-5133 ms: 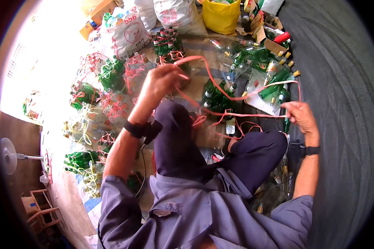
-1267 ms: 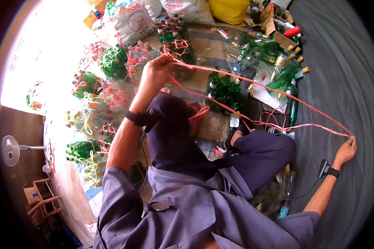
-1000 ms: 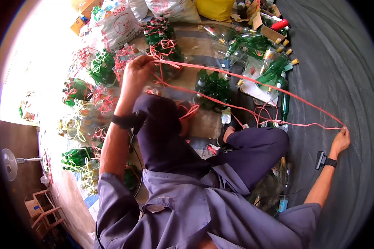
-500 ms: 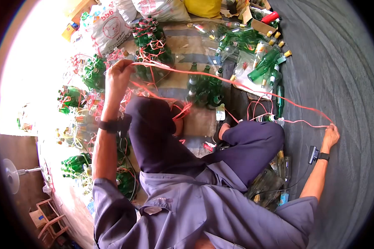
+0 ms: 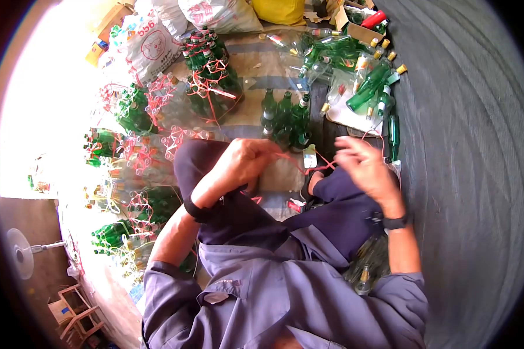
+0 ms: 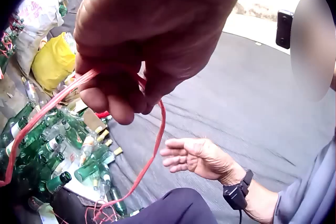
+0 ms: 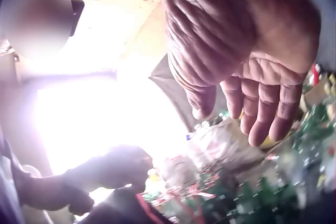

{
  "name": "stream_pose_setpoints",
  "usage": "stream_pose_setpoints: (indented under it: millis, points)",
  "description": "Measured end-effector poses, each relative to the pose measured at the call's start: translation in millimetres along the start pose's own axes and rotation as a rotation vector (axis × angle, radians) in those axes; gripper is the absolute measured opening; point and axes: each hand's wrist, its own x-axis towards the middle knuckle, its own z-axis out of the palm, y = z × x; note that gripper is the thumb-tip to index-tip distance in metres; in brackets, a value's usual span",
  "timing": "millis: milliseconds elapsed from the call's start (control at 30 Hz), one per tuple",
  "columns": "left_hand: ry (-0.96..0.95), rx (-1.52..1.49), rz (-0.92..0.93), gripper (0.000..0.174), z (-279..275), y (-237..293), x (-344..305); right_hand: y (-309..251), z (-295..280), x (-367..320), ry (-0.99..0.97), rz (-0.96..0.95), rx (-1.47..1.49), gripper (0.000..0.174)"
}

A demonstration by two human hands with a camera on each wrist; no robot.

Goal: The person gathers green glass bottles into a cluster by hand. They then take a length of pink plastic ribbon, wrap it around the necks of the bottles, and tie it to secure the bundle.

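Note:
My left hand is raised over the left knee, fingers curled round a strand of pink plastic string. In the left wrist view the string leaves the hand on both sides and loops down toward the bottles. Over the right knee, my right hand is spread with its fingers extended, and the right wrist view shows its bare palm. A cluster of green glass bottles stands upright on the mat just beyond the hands. Loose string also lies by the right foot.
Bundles of bottles tied with pink and yellow string stand on the left, such as green ones. Loose bottles lie in a heap at right. White sacks, a yellow bag and a cardboard box line the back.
Both hands have come inward from wide apart. The right hand has let go of the string it held out over the dark sheet; the left still holds it. The stretched string has slackened.

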Motion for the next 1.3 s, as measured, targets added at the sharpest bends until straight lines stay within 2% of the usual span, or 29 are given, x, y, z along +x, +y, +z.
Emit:
stream_pose_setpoints:
  millis: [67,133,167,200,233,267,367,400,467,567,600,867,933,1000,1100,1133,1167,1200,1233,1267,1300]
  points:
    - [0.004,0.026,0.033,0.015,3,10,-3,-1,50,5,-0.068,-0.270,0.038,0.041]
    - [0.013,0.053,0.064,0.015,3,10,-7,-7,93,2,-0.077,-0.313,0.080,0.038]
    - [0.036,0.122,0.147,0.015,2,7,-10,-14,99,0,-0.078,-0.314,0.084,0.038]
    - [0.059,0.191,0.230,0.015,1,5,-12,-24,102,-1,-0.217,-0.200,0.132,0.035]
    - [0.059,0.193,0.227,0.015,-2,5,-16,-29,104,-3,-0.356,-0.085,0.179,0.032]
    - [0.038,0.218,0.160,0.015,-7,8,-20,-28,105,-4,-0.357,-0.085,0.182,0.032]
    - [0.022,0.240,0.067,0.016,-18,3,-31,-10,96,-8,-0.257,-0.047,0.277,0.025]
    - [0.026,0.236,0.046,0.016,-21,-1,-34,-3,86,-10,-0.252,0.049,0.251,0.023]
    - [0.074,0.270,0.079,0.016,-24,-11,-41,3,70,-14,-0.163,-0.038,0.285,0.024]
    - [0.115,0.208,0.033,0.016,-27,-16,-47,7,45,-25,-0.074,0.215,0.544,0.024]
    - [0.119,0.183,0.018,0.017,-29,-14,-50,9,38,-27,-0.057,0.244,0.667,0.023]
    - [0.183,0.088,-0.003,0.020,-42,-2,-56,17,-11,-20,0.172,0.146,1.009,0.022]
    - [0.291,0.039,0.106,0.022,-53,-15,-51,17,-18,-9,0.201,0.111,1.007,0.024]
    - [0.281,-0.062,-0.006,0.026,-70,-27,-45,15,-25,6,0.217,0.098,1.039,0.023]
    - [0.310,-0.204,0.015,0.026,-83,-71,-23,20,-45,35,0.152,-0.052,1.247,0.022]
    - [0.353,-0.353,0.019,0.026,-83,-78,-16,9,-49,46,0.163,-0.120,1.318,0.022]
    - [0.400,-0.504,0.019,0.027,-81,-87,-10,-6,-53,55,0.434,-0.109,1.330,0.022]
    - [0.411,-0.508,0.006,0.027,-79,-96,-3,-19,-51,67,0.701,-0.094,1.325,0.022]
    - [0.406,-0.468,-0.028,0.026,-77,-106,8,-4,-67,77,0.242,-0.334,1.383,0.023]
    - [0.398,-0.427,-0.062,0.026,-74,-118,18,12,-77,85,0.268,-0.357,1.410,0.024]
    - [0.342,-0.533,-0.155,0.024,-67,-139,27,18,-78,93,0.321,-0.335,1.379,0.023]
